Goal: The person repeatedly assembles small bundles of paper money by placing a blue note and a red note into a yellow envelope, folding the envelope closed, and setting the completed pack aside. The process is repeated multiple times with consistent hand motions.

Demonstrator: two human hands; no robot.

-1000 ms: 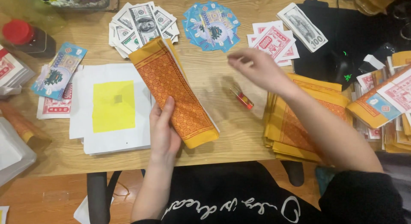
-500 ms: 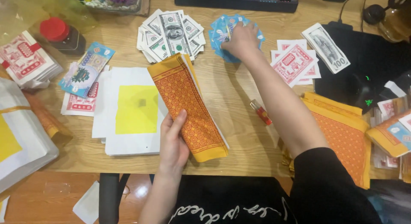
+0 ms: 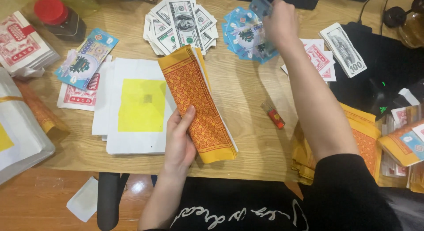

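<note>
My left hand [image 3: 180,140] grips a long folded orange paper packet with a yellow border [image 3: 197,103], holding it slanted over the wooden table. My right hand [image 3: 279,20] is stretched to the far side, pinching a blue paper note [image 3: 260,5] lifted just above a fanned pile of blue notes [image 3: 242,37]. My right forearm crosses above a small red lighter [image 3: 274,115] lying on the table.
A fan of grey-green banknotes [image 3: 179,23] lies at the back, red notes [image 3: 319,58] and another grey note stack [image 3: 343,49] to the right. White sheets with a yellow square [image 3: 140,105] sit left of the packet. Orange-yellow packets [image 3: 369,138] pile at the right edge. A red-lidded jar [image 3: 57,17] stands far left.
My right hand went from mid-table to the blue fan and now lifts one blue note off it. My left hand keeps hold of the orange packet.
</note>
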